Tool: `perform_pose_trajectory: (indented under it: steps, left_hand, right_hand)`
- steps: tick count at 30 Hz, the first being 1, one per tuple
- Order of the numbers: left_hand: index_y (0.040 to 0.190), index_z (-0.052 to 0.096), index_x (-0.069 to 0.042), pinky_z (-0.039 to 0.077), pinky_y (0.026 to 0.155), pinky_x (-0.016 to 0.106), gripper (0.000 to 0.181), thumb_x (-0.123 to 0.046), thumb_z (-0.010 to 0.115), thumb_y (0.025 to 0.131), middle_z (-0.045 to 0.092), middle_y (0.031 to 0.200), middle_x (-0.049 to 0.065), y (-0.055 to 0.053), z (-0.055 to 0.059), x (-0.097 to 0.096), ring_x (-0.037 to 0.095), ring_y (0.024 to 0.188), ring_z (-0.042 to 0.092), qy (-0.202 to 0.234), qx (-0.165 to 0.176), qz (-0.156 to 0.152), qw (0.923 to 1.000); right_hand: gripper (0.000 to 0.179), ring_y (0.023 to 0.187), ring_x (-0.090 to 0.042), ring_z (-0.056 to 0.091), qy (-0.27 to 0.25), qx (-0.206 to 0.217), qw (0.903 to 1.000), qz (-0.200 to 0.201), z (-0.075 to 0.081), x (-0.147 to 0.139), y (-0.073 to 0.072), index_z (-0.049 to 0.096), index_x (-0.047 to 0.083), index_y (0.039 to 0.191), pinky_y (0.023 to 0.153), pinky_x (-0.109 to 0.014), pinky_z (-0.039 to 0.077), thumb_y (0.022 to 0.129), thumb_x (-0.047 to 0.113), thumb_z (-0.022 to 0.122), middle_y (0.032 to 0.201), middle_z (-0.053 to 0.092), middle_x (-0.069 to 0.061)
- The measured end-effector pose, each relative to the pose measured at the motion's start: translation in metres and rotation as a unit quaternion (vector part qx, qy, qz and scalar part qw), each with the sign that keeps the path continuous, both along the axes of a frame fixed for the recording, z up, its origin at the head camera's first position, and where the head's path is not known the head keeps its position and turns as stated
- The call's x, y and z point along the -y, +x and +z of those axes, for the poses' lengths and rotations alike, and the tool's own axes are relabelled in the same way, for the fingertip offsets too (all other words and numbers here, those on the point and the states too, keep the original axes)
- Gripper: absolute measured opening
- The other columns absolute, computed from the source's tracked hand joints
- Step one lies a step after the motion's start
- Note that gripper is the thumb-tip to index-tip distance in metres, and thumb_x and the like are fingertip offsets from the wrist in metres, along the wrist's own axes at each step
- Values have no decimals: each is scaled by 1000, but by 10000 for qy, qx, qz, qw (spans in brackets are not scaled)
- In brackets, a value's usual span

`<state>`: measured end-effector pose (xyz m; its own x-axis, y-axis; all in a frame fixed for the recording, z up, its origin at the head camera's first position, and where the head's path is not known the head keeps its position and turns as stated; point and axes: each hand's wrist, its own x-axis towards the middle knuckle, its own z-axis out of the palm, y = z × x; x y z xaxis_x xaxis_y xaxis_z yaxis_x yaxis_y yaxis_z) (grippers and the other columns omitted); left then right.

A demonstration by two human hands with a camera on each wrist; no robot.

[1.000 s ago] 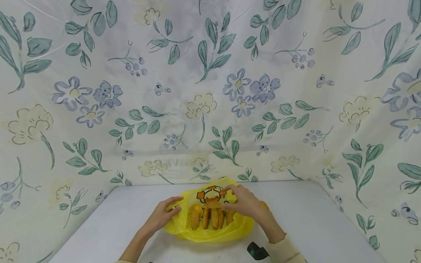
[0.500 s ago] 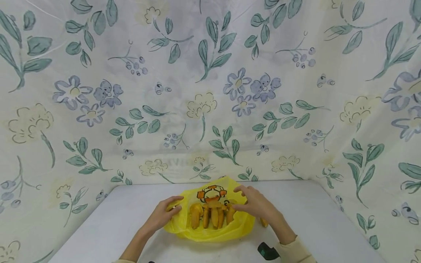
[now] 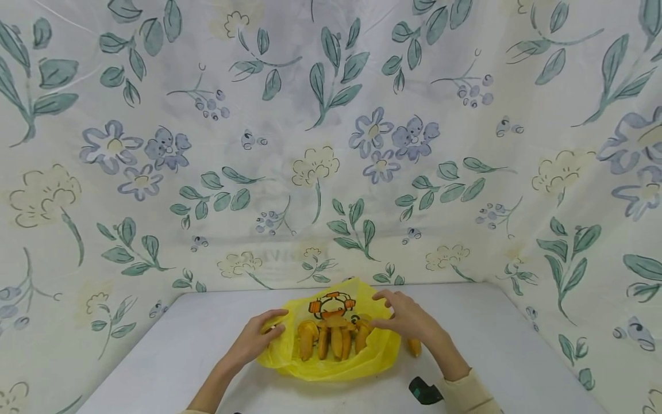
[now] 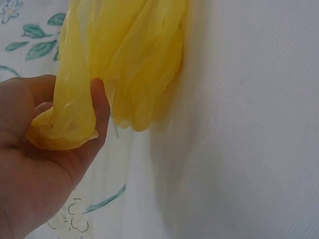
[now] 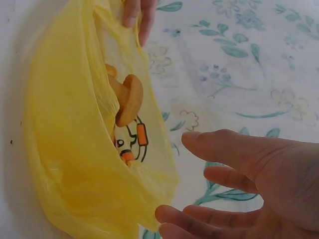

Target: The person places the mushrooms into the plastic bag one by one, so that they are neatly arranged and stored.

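Observation:
A yellow plastic bag (image 3: 331,371) with a cartoon print lies on the white table, its mouth spread. Several brownish-yellow mushrooms (image 3: 337,342) stand side by side in it; in the right wrist view one mushroom (image 5: 130,100) shows its cap and stem past the bag's edge. My left hand (image 3: 257,338) grips the bag's left edge; a gathered fold lies between the thumb and fingers in the left wrist view. My right hand (image 3: 405,316) hovers at the bag's right side with its fingers spread, holding nothing. Another mushroom (image 3: 415,348) lies outside the bag, partly hidden by the right forearm.
A dark object (image 3: 425,391) with a green patch is beside the right sleeve (image 3: 470,394). Behind the white table (image 3: 517,345) hangs a flowered cloth (image 3: 320,172), which also runs along both sides.
My right hand has moved right, from over the mushrooms in the bag to its right edge. More of the rightmost mushroom in the bag shows. My left hand stays where it was.

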<state>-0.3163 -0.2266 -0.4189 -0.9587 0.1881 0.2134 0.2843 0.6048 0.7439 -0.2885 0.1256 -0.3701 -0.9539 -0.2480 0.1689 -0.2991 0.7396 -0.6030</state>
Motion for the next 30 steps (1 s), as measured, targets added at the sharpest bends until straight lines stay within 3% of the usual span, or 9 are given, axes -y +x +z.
perform_pose_trajectory:
  steps: [5,13,25,30]
  left_hand:
    - [130,62,-9,37,112,57,34,-13,61,96,56,141,19,0,0,-1,39,135,47,-2,-47,-19,10000]
    - [130,61,-9,37,112,57,34,-12,60,96,57,140,18,1,1,-1,39,135,47,0,-62,-38,10000]
    - [131,61,-9,36,112,58,35,-12,60,96,55,142,19,2,2,-2,40,136,46,7,-3,5,10000]
    - [131,61,-9,36,112,58,35,-12,60,96,55,141,19,2,2,-1,39,135,47,-1,-38,17,10000]
  right_hand:
    - [51,90,-22,63,-108,50,9999,-117,2,-7,-2,57,15,130,79,-39,59,85,27,77,122,61,-18]
    - [49,94,-24,63,-132,192,9988,-422,7,-18,-4,57,18,131,80,-40,60,86,25,75,123,60,-17]
    - [51,93,-25,62,-159,410,9977,-506,1,-28,-10,55,20,132,64,-32,59,85,20,76,124,58,-16]
    - [54,91,-24,61,-139,588,9971,-455,-1,-30,-11,55,18,133,67,-35,60,84,18,77,125,58,-17]
